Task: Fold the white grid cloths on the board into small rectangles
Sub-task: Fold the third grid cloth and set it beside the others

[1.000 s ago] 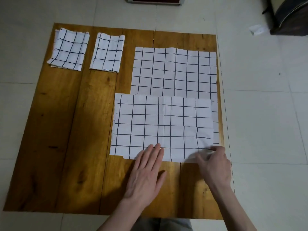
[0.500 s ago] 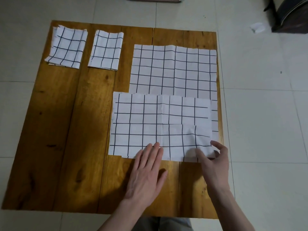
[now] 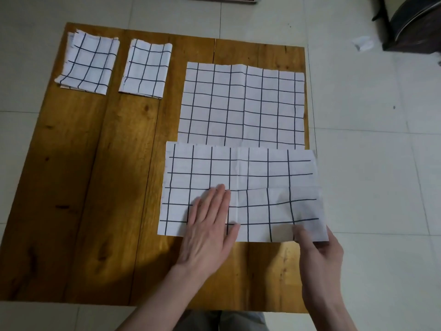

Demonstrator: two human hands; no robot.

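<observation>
On tiled floor [image 3: 358, 163], wooden board [image 3: 71, 187]; left hand [image 3: 207, 230] flat, right hand [image 3: 319, 254] pinching cloth [image 3: 238, 177].

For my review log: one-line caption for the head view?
Left hand flat on half-folded grid cloth; right hand pinches its near right corner.

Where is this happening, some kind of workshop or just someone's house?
Probably a home: a wooden board lies straight on a pale tiled floor, with dark furniture in the corner.
</observation>
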